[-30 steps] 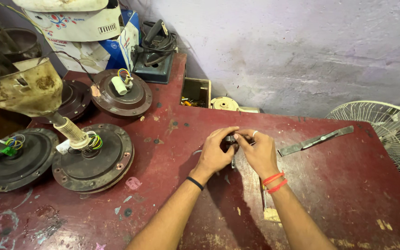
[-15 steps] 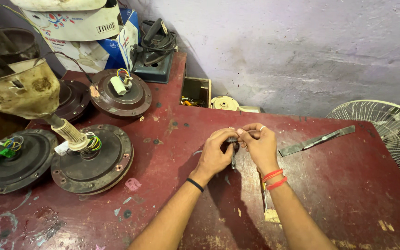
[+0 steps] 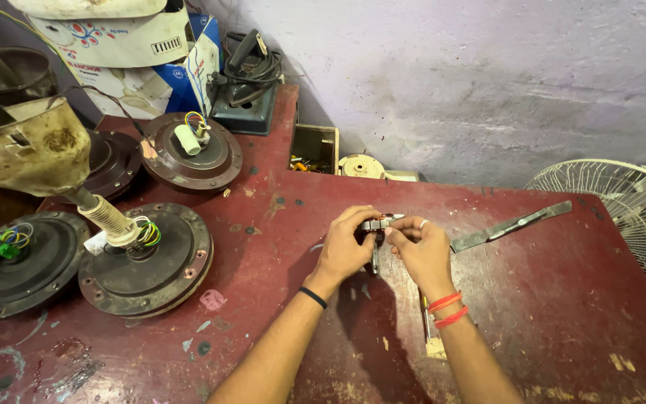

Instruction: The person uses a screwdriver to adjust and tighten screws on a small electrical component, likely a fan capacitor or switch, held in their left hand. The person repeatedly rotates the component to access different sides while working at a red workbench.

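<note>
1. Your left hand (image 3: 344, 251) and right hand (image 3: 420, 251) met above the dark red worktable (image 3: 547, 314), both pinching a small metal part (image 3: 381, 223) between their fingertips.
2. The part sat at the middle of the worktable, held clear of its surface; its exact type could not be determined.
3. A flat metal strip (image 3: 514, 225) lay on the worktable just right of your right hand.
4. Three ceiling fan motors stood at the worktable's left end: the nearest motor (image 3: 147, 262), the far-left motor (image 3: 20, 262) and the rear motor (image 3: 196, 153), each with coloured wires.
5. A white fan guard (image 3: 622, 217) stood past the worktable's right edge.
6. An open box (image 3: 314, 146) sat behind the worktable.
</note>
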